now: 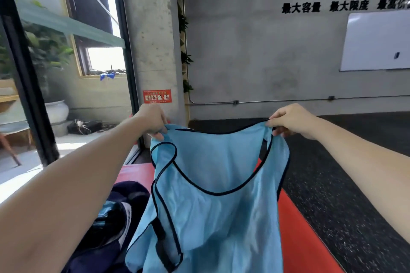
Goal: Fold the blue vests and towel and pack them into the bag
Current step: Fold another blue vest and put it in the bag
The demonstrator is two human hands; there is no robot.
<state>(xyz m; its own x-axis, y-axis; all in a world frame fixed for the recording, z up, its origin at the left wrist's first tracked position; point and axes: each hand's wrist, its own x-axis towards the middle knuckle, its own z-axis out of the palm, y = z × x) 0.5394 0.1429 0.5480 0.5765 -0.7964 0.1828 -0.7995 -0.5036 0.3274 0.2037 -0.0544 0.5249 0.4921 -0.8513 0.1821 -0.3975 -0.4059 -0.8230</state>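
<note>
A grey concrete wall [255,51] fills the far side of the room, with black lettering reading "MAXIMUM" above a row of smaller characters, and a whiteboard [377,42] mounted at its right. Below it lies a dark speckled floor [343,173], and to the left a black-framed glass door [28,95] looks out on plants and a pale round pot [58,111]. A concrete pillar [153,40] beside the door carries a small red notice [157,96]. In the foreground a red mat [295,224] stretches toward the camera. Held up over it, hanging free in the air, is a light blue vest [217,206] with dark piping round its neck and armholes; it is spread between both arms, its lower part dropping out of view at the bottom edge. To its left, on the mat, sits a dark navy bag [115,217], partly hidden by the left forearm, with a patch of blue fabric showing inside its opening. The left hand [153,123] pinches one shoulder strap of the vest with curled fingers, and the right hand [288,121] pinches the other strap between thumb and fingers, the two hands well apart and at about the same height.
</note>
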